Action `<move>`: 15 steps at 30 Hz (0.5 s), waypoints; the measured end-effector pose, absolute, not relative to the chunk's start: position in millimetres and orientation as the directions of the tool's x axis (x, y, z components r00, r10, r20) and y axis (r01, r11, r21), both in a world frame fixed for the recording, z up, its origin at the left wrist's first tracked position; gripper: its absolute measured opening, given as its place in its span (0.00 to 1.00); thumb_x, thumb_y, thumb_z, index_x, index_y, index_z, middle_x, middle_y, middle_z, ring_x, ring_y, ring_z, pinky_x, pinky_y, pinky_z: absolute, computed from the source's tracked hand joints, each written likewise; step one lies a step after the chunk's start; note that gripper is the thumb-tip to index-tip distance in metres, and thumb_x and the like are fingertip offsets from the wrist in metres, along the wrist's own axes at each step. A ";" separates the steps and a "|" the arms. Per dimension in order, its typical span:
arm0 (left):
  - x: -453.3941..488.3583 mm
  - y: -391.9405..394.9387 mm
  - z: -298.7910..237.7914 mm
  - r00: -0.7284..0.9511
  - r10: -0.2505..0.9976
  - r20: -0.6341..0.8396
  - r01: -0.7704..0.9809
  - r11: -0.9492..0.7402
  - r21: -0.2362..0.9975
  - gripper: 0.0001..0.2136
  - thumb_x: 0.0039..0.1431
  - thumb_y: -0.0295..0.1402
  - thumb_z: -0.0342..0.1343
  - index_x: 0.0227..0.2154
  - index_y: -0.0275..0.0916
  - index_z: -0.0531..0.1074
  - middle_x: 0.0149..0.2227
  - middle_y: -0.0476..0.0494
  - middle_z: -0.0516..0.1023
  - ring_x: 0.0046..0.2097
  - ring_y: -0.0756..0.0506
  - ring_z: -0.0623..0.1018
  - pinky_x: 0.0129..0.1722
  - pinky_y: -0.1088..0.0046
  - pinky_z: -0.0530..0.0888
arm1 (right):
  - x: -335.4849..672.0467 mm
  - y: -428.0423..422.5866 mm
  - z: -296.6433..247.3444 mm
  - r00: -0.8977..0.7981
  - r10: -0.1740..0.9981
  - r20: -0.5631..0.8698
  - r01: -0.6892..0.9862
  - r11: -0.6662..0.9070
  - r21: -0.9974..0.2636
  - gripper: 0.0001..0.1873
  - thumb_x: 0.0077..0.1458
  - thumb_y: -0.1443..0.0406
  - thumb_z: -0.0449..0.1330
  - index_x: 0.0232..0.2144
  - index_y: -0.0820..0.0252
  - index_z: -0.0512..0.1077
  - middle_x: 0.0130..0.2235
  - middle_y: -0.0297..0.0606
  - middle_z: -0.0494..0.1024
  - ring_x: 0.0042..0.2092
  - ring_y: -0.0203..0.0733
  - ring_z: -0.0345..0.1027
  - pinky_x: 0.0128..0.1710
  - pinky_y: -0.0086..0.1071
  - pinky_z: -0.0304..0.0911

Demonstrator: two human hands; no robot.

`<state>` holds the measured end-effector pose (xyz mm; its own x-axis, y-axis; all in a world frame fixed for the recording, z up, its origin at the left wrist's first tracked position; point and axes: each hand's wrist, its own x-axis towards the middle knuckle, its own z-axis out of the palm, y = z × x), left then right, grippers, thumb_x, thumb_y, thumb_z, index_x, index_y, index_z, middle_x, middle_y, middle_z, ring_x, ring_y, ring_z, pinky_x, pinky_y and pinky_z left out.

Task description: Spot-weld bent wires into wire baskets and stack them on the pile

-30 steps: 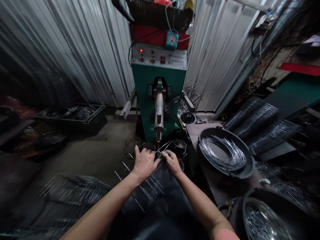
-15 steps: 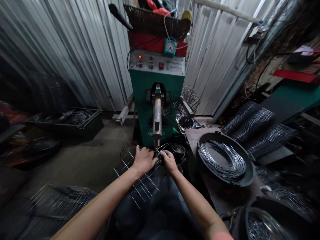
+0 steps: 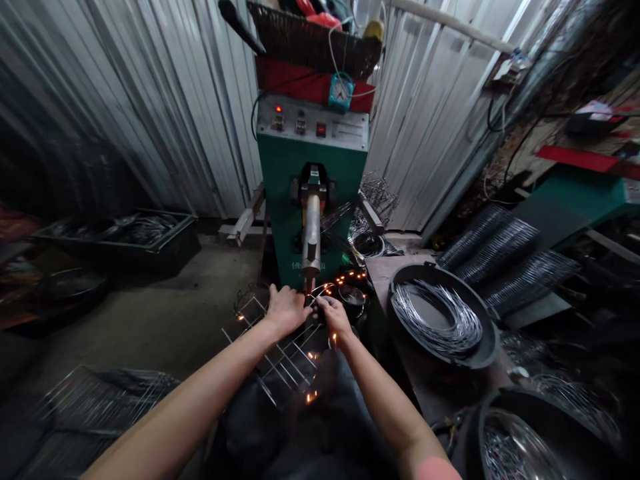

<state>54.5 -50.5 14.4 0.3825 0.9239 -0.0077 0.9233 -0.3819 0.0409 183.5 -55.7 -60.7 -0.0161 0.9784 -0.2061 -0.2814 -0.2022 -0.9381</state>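
Both my hands hold a wire grid (image 3: 287, 363) of straight steel rods up against the lower electrode tip (image 3: 309, 283) of a green spot welding machine (image 3: 313, 160). My left hand (image 3: 286, 311) lies over the grid just left of the tip. My right hand (image 3: 334, 317) pinches curved wires just right of it. Orange sparks (image 3: 345, 277) scatter around the tip and over the grid. My hands hide the exact contact point.
A black round pan (image 3: 487, 327) holding coiled wire stands on a bench at right, with wire racks (image 3: 505, 257) stacked behind it. Another pan (image 3: 520, 427) sits lower right. A green crate (image 3: 117, 237) and a pile of wire racks (image 3: 100, 403) lie left. Corrugated metal walls (image 3: 150, 113) flank the machine.
Bright sparks now fly from the electrode tip, with none in the earlier frames. My hands and the grid sit closer to the tip, and the view has drifted slightly.
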 end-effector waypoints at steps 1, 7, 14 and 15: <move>54.7 -51.1 14.1 0.379 0.925 -0.010 0.925 -0.379 0.043 0.15 0.55 0.40 0.48 0.32 0.35 0.76 0.37 0.32 0.77 0.44 0.35 0.72 0.47 0.50 0.59 | 186.4 -64.4 -60.8 -0.063 0.977 -0.206 -0.257 -0.215 -0.942 0.20 0.39 0.49 0.61 0.24 0.61 0.67 0.22 0.29 0.68 0.22 0.30 0.60 0.23 0.25 0.56; 55.8 -57.7 14.0 0.376 0.927 0.004 0.926 -0.376 0.037 0.15 0.56 0.39 0.48 0.34 0.33 0.75 0.38 0.30 0.76 0.46 0.34 0.70 0.50 0.47 0.56 | 195.4 -137.8 -69.0 -0.464 0.873 -0.152 0.096 -0.121 -0.988 0.19 0.49 0.50 0.56 0.30 0.60 0.71 0.28 0.32 0.71 0.32 0.35 0.63 0.34 0.28 0.58; 52.7 -53.1 19.4 0.288 0.958 0.016 0.958 -0.287 -0.021 0.17 0.57 0.41 0.46 0.33 0.35 0.75 0.38 0.31 0.77 0.45 0.35 0.72 0.47 0.49 0.59 | 184.2 -139.5 -72.4 -0.387 0.920 -0.053 0.132 -0.001 -0.991 0.20 0.53 0.50 0.51 0.31 0.60 0.70 0.29 0.34 0.70 0.33 0.37 0.62 0.37 0.30 0.58; 52.1 -52.6 20.4 0.287 0.958 0.018 0.958 -0.287 -0.026 0.17 0.57 0.41 0.46 0.33 0.35 0.75 0.38 0.32 0.77 0.44 0.35 0.72 0.47 0.50 0.60 | 183.1 -137.0 -73.1 -0.382 0.923 -0.048 0.131 0.002 -0.991 0.19 0.53 0.50 0.51 0.30 0.60 0.70 0.29 0.34 0.69 0.33 0.37 0.62 0.36 0.30 0.58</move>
